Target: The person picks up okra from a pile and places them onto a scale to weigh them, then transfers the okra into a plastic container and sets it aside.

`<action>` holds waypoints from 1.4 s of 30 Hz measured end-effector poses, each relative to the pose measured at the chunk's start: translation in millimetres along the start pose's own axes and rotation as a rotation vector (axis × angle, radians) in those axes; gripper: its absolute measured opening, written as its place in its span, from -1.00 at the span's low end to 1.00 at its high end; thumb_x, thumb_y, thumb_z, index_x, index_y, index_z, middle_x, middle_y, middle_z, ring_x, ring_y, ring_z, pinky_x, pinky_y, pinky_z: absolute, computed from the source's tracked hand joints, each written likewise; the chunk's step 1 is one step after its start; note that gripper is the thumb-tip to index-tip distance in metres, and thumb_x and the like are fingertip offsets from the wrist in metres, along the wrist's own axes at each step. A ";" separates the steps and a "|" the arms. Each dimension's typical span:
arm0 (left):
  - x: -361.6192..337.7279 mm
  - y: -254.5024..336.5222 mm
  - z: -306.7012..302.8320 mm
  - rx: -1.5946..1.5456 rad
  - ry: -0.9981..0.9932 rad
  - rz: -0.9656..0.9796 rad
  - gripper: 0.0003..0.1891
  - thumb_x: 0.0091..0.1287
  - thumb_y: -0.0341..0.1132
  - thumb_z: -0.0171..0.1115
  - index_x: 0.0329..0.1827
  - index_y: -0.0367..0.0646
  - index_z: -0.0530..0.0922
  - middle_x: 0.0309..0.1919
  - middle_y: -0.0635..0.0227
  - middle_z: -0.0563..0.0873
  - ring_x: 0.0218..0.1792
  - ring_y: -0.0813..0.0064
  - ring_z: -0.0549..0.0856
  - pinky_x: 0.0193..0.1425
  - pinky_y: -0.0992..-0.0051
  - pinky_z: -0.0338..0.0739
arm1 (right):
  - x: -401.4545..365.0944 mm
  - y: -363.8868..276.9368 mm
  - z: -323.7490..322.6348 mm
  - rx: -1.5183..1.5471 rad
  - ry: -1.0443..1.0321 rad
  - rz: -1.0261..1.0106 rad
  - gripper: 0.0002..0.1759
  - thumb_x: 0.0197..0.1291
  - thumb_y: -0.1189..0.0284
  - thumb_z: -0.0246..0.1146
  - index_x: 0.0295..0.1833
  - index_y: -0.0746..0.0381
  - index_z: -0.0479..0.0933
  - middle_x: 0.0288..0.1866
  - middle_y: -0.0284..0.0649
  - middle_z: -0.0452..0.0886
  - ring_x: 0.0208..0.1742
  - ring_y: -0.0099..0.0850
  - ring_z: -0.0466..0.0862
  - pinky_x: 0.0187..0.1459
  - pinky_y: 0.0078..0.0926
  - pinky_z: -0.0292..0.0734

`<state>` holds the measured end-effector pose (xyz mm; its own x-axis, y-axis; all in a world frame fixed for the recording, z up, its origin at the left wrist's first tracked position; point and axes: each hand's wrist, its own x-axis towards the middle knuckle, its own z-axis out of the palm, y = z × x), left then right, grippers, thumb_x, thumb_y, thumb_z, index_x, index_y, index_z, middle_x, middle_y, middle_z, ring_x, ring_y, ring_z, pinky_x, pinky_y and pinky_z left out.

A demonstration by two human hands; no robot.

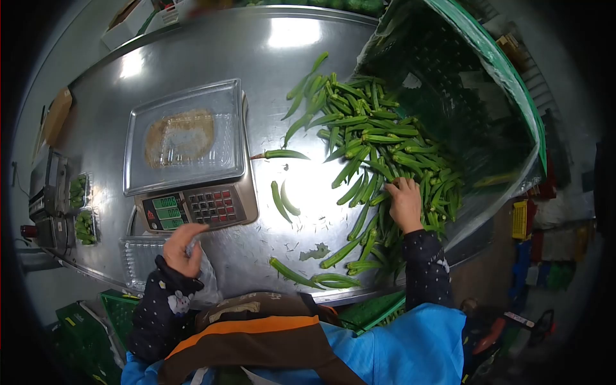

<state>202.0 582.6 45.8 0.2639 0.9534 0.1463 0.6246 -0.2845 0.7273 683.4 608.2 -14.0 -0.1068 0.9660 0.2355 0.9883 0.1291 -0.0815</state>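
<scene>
My right hand (405, 204) reaches into a large heap of green okra (385, 138) on the steel table, its fingers curled down around pods at the heap's near side. My left hand (183, 250) hovers by the front edge of a digital scale (247, 208), fingers apart and holding nothing. On the scale's platform lies a clear plastic container (221, 131), with a brownish round patch visible through it. Beside my left hand, partly hidden by it, is a stack of clear plastic trays (136, 266). A few loose okra pods (287, 154) lie between scale and heap.
A green crate (542, 141) lined with clear plastic tips open at the right, next to the heap. At the far left, two filled okra packs (83, 228) sit near another scale (48, 186). Green crates (80, 333) stand below the table's front edge.
</scene>
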 end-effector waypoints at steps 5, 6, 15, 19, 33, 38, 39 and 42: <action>-29.5 4.2 23.3 -0.034 -0.063 -0.087 -0.67 -0.02 -0.63 0.04 -0.16 -0.29 0.59 -0.26 0.08 0.64 -0.19 0.17 0.66 -0.04 0.44 0.50 | 2.6 -0.5 -16.2 0.072 0.039 0.035 -0.73 -0.20 0.66 0.14 -0.29 0.18 0.46 -0.31 -0.13 0.45 -0.15 -0.14 0.43 -0.07 -0.30 0.32; -32.7 7.8 26.3 -0.085 -0.099 -0.120 -0.67 0.00 -0.64 0.04 -0.15 -0.28 0.59 -0.28 0.10 0.65 -0.22 0.22 0.66 -0.09 0.47 0.51 | -2.1 -0.6 -25.1 0.016 -0.051 0.121 -0.73 -0.10 0.58 0.13 -0.19 0.19 0.35 -0.35 -0.03 0.48 -0.22 -0.03 0.48 -0.16 -0.19 0.37; -47.5 17.9 49.3 -0.241 -0.303 -0.087 -0.76 0.15 -0.62 0.08 -0.14 -0.26 0.59 -0.31 0.18 0.66 -0.32 0.42 0.67 -0.21 0.56 0.53 | -22.1 -29.5 34.4 0.027 -0.205 0.548 -0.58 0.00 0.41 0.19 -0.01 0.20 0.23 -0.33 0.05 0.59 -0.28 0.09 0.59 -0.30 -0.08 0.46; -51.0 10.1 43.6 -0.237 -0.358 -0.122 -0.73 0.16 -0.61 0.10 -0.08 -0.24 0.58 -0.29 0.21 0.66 -0.26 0.44 0.67 -0.18 0.56 0.53 | -21.7 -38.2 -2.8 0.134 -0.164 0.714 -0.51 -0.05 0.43 0.22 0.06 0.24 0.31 -0.27 0.03 0.60 -0.21 -0.01 0.61 -0.24 -0.21 0.49; -20.4 8.6 140.2 -1.558 -0.316 -1.171 -0.83 0.18 -0.47 0.19 -0.20 -0.19 0.42 -0.58 0.31 0.45 -0.50 0.37 0.52 -0.28 0.31 0.48 | -59.6 -132.1 -42.4 0.828 0.064 0.713 -0.85 0.10 0.48 0.25 -0.19 0.28 0.55 -0.34 -0.25 0.59 -0.39 -0.49 0.57 -0.35 -0.56 0.45; -22.8 24.6 123.9 -1.349 -0.398 -1.076 -0.78 0.16 -0.55 0.17 -0.16 -0.24 0.36 -0.50 0.29 0.46 -0.50 0.40 0.53 -0.40 0.36 0.48 | -57.0 -39.0 -1.1 -0.160 -0.144 0.719 -0.51 0.03 0.18 0.30 -0.05 0.30 0.39 -0.12 -0.02 0.54 -0.21 -0.03 0.62 -0.22 -0.11 0.50; -22.2 25.8 122.9 -1.298 -0.387 -1.003 -0.75 0.16 -0.57 0.16 -0.12 -0.25 0.35 -0.46 0.27 0.48 -0.47 0.38 0.56 -0.39 0.38 0.50 | -56.8 -33.7 7.6 -0.215 -0.301 0.749 -0.45 -0.01 0.12 0.32 -0.06 0.31 0.38 -0.10 0.00 0.54 -0.19 -0.01 0.62 -0.21 -0.11 0.51; -25.5 16.9 128.8 -1.295 -0.431 -0.923 -0.68 0.18 -0.58 0.16 -0.03 -0.25 0.30 -0.30 0.16 0.55 -0.38 0.34 0.61 -0.32 0.42 0.53 | -54.7 -28.8 25.2 -0.227 -0.240 0.755 -0.45 -0.12 0.18 0.35 -0.09 0.31 0.40 -0.17 0.01 0.57 -0.19 0.02 0.62 -0.20 -0.09 0.52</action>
<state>300.4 540.6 -32.0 0.4847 0.5831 -0.6520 -0.2562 0.8074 0.5315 657.9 557.2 -48.9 0.6004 0.7994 -0.0201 0.7985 -0.5980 0.0693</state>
